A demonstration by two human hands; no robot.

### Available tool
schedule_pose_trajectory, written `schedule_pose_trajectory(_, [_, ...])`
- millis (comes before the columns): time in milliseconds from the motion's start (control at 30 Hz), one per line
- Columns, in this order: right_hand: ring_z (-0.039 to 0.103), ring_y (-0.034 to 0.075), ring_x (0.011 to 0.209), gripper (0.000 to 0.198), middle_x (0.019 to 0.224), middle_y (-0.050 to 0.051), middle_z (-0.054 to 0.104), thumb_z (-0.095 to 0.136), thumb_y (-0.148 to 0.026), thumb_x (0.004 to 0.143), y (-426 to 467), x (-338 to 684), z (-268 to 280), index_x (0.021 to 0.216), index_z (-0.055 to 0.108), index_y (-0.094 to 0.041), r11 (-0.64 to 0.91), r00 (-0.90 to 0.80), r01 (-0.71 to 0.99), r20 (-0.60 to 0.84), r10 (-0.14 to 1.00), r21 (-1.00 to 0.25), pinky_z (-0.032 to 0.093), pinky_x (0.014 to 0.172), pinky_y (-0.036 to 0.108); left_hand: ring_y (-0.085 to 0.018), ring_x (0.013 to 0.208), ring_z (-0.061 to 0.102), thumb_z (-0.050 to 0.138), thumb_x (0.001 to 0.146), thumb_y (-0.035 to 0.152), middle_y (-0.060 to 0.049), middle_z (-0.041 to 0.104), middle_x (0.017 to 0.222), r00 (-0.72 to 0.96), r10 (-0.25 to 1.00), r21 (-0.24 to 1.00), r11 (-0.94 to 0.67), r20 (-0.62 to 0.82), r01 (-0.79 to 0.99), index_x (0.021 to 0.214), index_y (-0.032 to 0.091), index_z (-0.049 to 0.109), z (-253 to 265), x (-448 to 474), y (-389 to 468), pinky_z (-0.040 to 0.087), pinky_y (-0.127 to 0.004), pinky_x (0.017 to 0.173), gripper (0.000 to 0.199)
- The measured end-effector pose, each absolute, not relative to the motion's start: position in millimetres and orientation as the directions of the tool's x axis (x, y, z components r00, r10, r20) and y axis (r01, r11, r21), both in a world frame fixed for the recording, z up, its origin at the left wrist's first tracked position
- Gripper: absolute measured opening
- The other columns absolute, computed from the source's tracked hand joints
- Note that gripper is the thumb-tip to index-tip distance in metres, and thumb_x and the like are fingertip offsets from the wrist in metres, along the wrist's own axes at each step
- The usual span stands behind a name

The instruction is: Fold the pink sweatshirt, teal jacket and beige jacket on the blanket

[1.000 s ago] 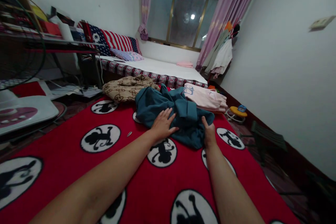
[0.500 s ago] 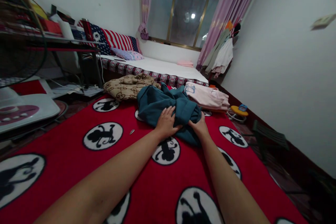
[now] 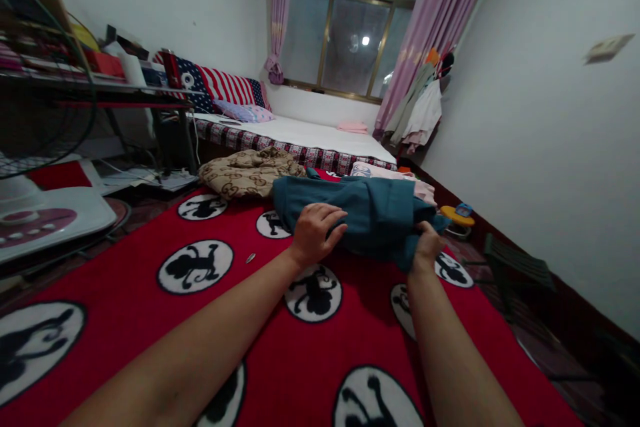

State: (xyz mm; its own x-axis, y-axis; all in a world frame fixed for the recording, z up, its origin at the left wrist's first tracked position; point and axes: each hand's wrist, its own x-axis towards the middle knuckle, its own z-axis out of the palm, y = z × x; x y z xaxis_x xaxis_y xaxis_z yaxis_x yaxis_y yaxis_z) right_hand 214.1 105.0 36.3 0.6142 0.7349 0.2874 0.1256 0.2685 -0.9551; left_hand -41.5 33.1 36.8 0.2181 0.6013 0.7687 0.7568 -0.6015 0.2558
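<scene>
hands [image 3: 314,235] [image 3: 427,247] farther apart, teal garment [image 3: 363,210] stretched wider

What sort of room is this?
Probably a bedroom in a home: a bed with a lavender pillow, purple curtains at the window, and hanging clothes.

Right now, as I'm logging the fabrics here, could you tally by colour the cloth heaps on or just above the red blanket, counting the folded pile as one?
Teal garment: 1
Brown patterned cloth: 1
Pink folded pile: 1
Total: 3
</scene>
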Motion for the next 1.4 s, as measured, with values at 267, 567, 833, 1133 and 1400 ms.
schedule_pose_trajectory(267, [0.051,0.033,0.122,0.057,0.130,0.019,0.054,0.055,-0.021,0.070,89,228,65,0.126,0.047,-0.015,0.112,0.648,0.728,0.732,0.211,-0.677,0.039,0.104,0.051,-0.026,0.120,0.052,0.049,0.092,0.035,-0.010,0.058,0.129,-0.211,0.803,0.464,-0.091,0.558,0.881,0.122,0.019,0.061,15,-84,64,0.040,-0.040,0.104,0.036])
schedule_pose_trajectory(567, [0.039,0.035,0.130,0.084,0.144,0.014,0.042,0.072,-0.025,0.065,78,189,62,0.143,0.040,-0.023,0.192,0.006,0.933,0.545,0.839,-0.305,0.037,0.102,0.049,-0.039,0.141,0.027,0.062,0.081,0.049,-0.020,0.029,0.153,-0.403,0.816,0.493,0.171,0.414,0.853,0.140,0.018,0.045,10,-83,62,0.034,-0.051,0.110,0.069])
schedule_pose_trajectory(833, [0.049,0.031,0.113,0.038,0.124,0.009,0.057,0.072,-0.029,0.075,71,183,59,0.113,0.068,-0.028,0.117,-0.087,0.992,0.386,0.919,-0.056,0.044,0.088,0.041,-0.045,0.132,0.040,0.065,0.073,0.062,-0.026,0.025,0.153,-0.374,0.889,0.440,0.234,0.265,0.867,0.143,0.017,0.039,24,-78,53,0.037,-0.053,0.105,0.087])
schedule_pose_trajectory(1133, [0.064,0.026,0.088,0.018,0.092,0.009,0.069,0.052,-0.028,0.088,61,175,85,0.101,0.062,-0.022,-0.060,0.136,0.975,0.360,0.923,-0.213,0.041,0.070,0.032,-0.025,0.106,0.063,0.068,0.062,0.012,-0.009,0.061,0.122,0.006,0.986,0.449,-0.081,0.166,0.890,0.106,0.025,0.071,37,-71,50,0.048,-0.029,0.091,0.046])
schedule_pose_trajectory(1400, [0.059,0.019,0.078,0.002,0.077,0.002,0.062,0.059,-0.021,0.080,2,137,139,0.080,0.057,-0.020,0.441,-0.111,0.741,0.554,0.825,-0.506,0.041,0.070,0.029,-0.026,0.096,0.062,0.057,0.067,0.009,-0.004,0.069,0.101,-0.469,0.687,0.575,0.090,0.556,0.813,0.087,0.022,0.074,118,-137,32,0.049,-0.037,0.083,0.030])
